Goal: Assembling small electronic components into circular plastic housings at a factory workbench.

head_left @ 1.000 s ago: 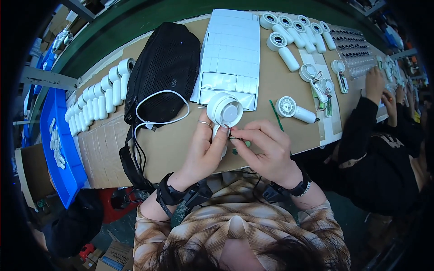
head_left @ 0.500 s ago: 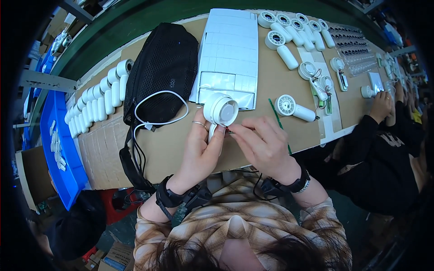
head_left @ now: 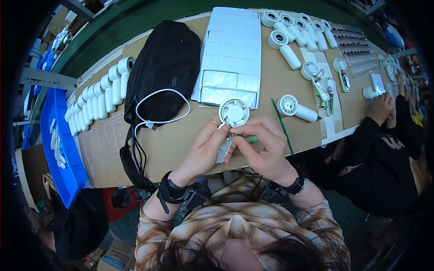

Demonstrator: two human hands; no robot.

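Observation:
Above the near edge of the table, my left hand is closed on a white handheld fan. The round fan head is turned up and shows its blades, while a pale open handle shell hangs below my fingers. My right hand pinches a small circuit board close against the handle. A green battery shows between the right hand's fingers. Red wire shows by the board, but my fingertips hide how it joins the fan.
Right of my hands lie a green strip and a fan. Opened fans and rows of white fans stand beyond. A white box, black mesh bag and blue tray lie ahead and left. A co-worker's hand is far right.
The fan head has turned from its plain cap to its bladed face and shifted slightly right. The green battery and open handle shell have come into view between my hands.

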